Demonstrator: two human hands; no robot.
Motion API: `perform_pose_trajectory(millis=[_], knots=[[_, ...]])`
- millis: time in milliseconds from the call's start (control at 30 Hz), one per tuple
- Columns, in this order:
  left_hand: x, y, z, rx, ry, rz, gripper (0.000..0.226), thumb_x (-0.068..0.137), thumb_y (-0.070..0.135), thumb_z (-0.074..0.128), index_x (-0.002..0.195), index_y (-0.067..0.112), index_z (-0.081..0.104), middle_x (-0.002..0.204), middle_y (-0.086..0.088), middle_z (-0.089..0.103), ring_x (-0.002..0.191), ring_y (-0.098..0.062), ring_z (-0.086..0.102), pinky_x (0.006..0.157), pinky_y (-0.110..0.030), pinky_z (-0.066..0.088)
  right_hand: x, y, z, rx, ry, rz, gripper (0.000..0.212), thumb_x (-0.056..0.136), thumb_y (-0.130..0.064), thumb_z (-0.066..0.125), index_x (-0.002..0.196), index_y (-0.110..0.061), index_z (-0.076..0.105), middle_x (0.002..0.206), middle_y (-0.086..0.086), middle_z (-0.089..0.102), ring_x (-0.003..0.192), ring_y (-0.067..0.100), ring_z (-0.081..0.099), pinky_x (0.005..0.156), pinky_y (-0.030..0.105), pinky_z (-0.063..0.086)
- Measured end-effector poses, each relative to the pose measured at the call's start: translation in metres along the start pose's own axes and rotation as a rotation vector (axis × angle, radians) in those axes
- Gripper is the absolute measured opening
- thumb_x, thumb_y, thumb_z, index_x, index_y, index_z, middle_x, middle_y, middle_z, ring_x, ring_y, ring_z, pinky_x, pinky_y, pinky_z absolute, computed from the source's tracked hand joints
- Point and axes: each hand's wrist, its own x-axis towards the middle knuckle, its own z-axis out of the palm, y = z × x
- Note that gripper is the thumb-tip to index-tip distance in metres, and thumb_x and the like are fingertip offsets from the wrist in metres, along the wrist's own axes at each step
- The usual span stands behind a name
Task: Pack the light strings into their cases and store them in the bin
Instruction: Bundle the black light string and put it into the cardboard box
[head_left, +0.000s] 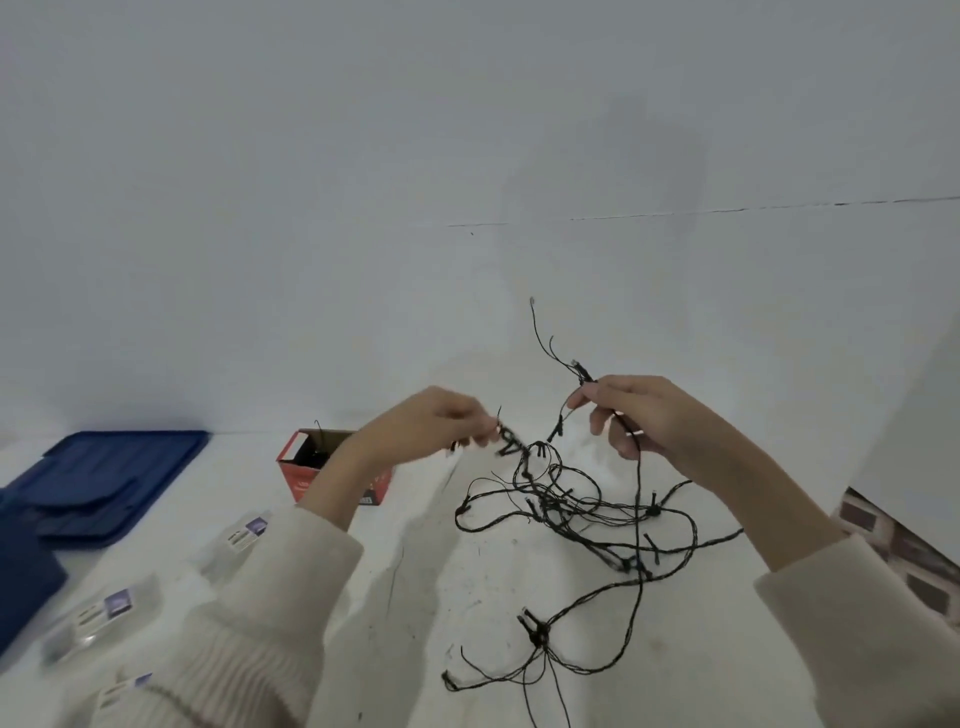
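Observation:
A tangled black light string (566, 514) hangs between my two hands above the white floor. My left hand (436, 423) pinches a bunch of its small bulbs at the fingertips. My right hand (639, 415) grips another stretch of the wire, with a loose end rising above it. Loops of the string droop down and trail toward the bottom of the view. A red cardboard case (311, 467) stands open behind my left forearm with dark wire inside it. The blue bin (21, 577) shows at the left edge, partly cut off.
A blue lid (119, 478) lies on the floor at the left. Several clear plastic packets with labels (244, 535) lie along the lower left. A white wall rises behind. A patterned surface (904, 551) shows at the right edge.

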Motion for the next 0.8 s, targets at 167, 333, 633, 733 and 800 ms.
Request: perform_pose_trajectory(millis=[167,333,633,733,800], knots=[[0.000,0.040,-0.005,-0.114,0.090,0.060,0.026,0.094,0.027,0.053,0.090,0.008,0.069,0.084,0.003,0.067,0.071,-0.006,0.054,0.069,-0.020,0.043,0.005,-0.018,0.014,0.132,0.063,-0.116,0.025,0.095,-0.028,0.049,0.089,-0.016,0.070,0.087,0.004,0.057,0.048,0.013,0.045,0.052,0.022,0.036],[0.003,0.051,-0.012,-0.206,0.080,-0.034,0.023,0.096,0.019,0.050,0.091,0.005,0.068,0.070,-0.002,0.066,0.058,-0.009,0.051,0.052,-0.015,0.045,0.003,-0.034,0.013,0.141,-0.023,-0.275,0.024,0.095,-0.027,0.047,0.096,-0.019,0.070,0.078,0.002,0.053,0.053,0.015,0.041,0.050,0.022,0.033],[0.003,0.067,-0.016,-0.358,-0.011,-0.180,0.023,0.098,0.017,0.035,0.092,0.015,0.057,0.081,-0.004,0.071,0.049,-0.010,0.029,0.041,-0.016,0.022,-0.008,-0.039,0.013,-0.202,-0.223,-0.162,0.028,0.096,-0.024,0.047,0.085,-0.009,0.068,0.056,0.000,0.043,0.046,0.011,0.036,0.052,0.024,0.030],[0.006,0.072,-0.012,-0.244,-0.010,-0.175,0.029,0.098,0.022,0.034,0.086,0.016,0.059,0.067,0.000,0.063,0.048,-0.010,0.027,0.039,-0.016,0.019,-0.008,-0.039,0.016,-0.430,-0.150,-0.123,0.032,0.094,-0.030,0.049,0.077,-0.011,0.069,0.043,-0.008,0.042,0.040,0.008,0.036,0.050,0.020,0.032],[0.006,0.078,-0.008,-0.215,-0.029,-0.182,0.042,0.097,0.044,0.032,0.079,0.017,0.058,0.062,0.003,0.052,0.050,-0.011,0.027,0.042,-0.018,0.020,-0.007,-0.038,0.019,-0.512,-0.112,-0.151,0.033,0.093,-0.030,0.050,0.073,-0.014,0.069,0.042,-0.009,0.042,0.040,0.007,0.038,0.047,0.016,0.033]])
